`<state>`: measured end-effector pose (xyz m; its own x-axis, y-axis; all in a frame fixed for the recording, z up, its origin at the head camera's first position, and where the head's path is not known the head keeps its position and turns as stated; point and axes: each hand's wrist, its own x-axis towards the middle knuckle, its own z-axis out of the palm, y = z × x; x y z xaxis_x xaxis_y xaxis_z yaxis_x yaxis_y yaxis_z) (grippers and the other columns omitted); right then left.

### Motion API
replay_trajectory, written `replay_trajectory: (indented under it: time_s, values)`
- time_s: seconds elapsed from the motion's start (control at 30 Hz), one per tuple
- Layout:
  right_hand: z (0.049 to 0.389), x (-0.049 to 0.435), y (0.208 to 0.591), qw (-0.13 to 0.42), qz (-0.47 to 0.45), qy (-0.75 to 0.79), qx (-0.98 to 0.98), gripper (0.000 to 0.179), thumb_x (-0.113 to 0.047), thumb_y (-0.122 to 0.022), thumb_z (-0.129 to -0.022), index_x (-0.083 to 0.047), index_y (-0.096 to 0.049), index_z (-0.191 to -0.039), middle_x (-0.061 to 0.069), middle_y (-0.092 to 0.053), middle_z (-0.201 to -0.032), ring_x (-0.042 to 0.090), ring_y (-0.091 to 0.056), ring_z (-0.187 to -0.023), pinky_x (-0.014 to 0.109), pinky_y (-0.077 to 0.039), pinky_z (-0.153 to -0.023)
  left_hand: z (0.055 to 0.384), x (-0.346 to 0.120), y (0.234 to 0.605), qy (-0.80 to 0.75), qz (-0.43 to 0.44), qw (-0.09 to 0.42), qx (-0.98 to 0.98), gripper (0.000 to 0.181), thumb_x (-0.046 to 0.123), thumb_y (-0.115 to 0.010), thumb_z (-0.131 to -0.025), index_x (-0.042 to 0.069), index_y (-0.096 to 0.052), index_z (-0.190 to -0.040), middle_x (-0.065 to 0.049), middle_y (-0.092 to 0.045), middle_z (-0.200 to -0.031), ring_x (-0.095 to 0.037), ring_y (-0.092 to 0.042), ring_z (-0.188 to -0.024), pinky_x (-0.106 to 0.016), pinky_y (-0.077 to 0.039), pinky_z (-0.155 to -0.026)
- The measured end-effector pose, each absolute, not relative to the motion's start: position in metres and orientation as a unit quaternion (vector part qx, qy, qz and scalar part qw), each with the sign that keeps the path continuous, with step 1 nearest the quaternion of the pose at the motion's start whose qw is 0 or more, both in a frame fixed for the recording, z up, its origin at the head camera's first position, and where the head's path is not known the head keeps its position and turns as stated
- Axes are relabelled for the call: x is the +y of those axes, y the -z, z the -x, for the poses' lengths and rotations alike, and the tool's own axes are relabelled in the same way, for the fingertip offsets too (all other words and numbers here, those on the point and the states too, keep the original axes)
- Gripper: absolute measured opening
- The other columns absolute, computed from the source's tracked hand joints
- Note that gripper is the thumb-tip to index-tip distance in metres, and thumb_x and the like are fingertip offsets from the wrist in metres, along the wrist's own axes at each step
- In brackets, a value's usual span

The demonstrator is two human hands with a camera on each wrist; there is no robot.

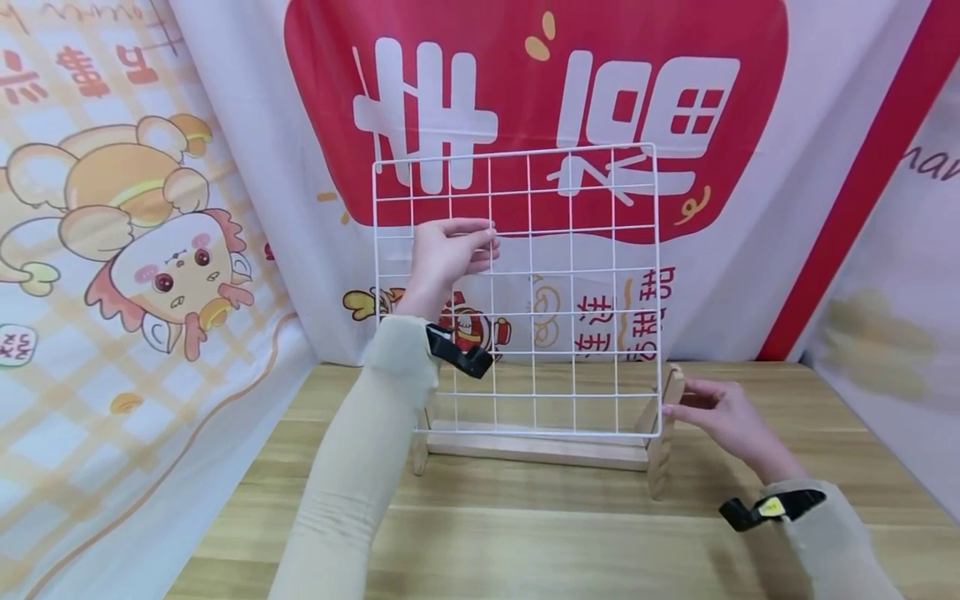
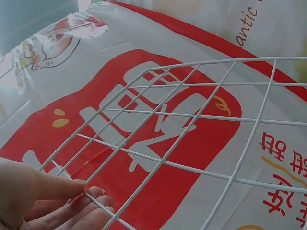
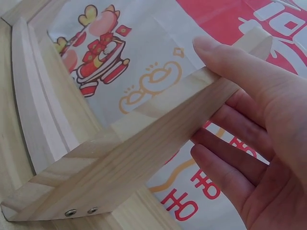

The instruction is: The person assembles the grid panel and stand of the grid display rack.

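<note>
Left hand (image 1: 447, 252) pinches upright grid (image 1: 572, 271); right hand (image 1: 731, 422) grips right leg (image 1: 660, 458) of stand (image 1: 536, 451) on table (image 1: 525, 542). Grid's bottom edge close by stand; cannot tell if seated. Grid could tip if left pinch loosens; stand could skid if pushed unevenly.

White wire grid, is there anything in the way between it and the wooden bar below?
Nothing visible. In the head view, the white wire grid has its lower edge right by the wooden bar; whether they touch, I can't tell. The left hand pinches the grid higher up, and the right hand holds the end post to the side.
</note>
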<state>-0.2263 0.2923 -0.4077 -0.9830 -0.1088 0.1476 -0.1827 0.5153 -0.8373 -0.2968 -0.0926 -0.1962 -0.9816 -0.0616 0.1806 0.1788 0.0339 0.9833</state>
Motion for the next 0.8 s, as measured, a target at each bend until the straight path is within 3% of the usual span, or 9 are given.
replay_trajectory:
  time_s: [0.37, 0.8]
  values:
    - [0.229, 0.29, 0.413, 0.051, -0.104, -0.507, -0.854, 0.048, -0.029, -0.08, -0.092, 0.003, -0.069, -0.126, 0.007, -0.075, -0.103, 0.015, -0.067, -0.089, 0.027, -0.058, -0.077, 0.3, -0.095, 0.191, 0.691, 0.032, 0.087, -0.717, 0.024, 0.021, -0.077, -0.093, 0.012, -0.077, -0.116, -0.005, -0.075, -0.103, -0.018, -0.075, -0.087, -0.025, -0.061, -0.077]
    - [0.229, 0.289, 0.415, 0.048, -0.124, -0.535, -0.834, 0.047, -0.024, -0.078, -0.093, 0.002, -0.067, -0.131, 0.009, -0.073, -0.117, 0.012, -0.069, -0.098, 0.023, -0.057, -0.082, 0.308, -0.084, 0.167, 0.688, 0.03, 0.091, -0.719, 0.025, 0.022, -0.077, -0.093, 0.013, -0.078, -0.116, -0.006, -0.075, -0.101, -0.023, -0.074, -0.095, -0.024, -0.06, -0.076]
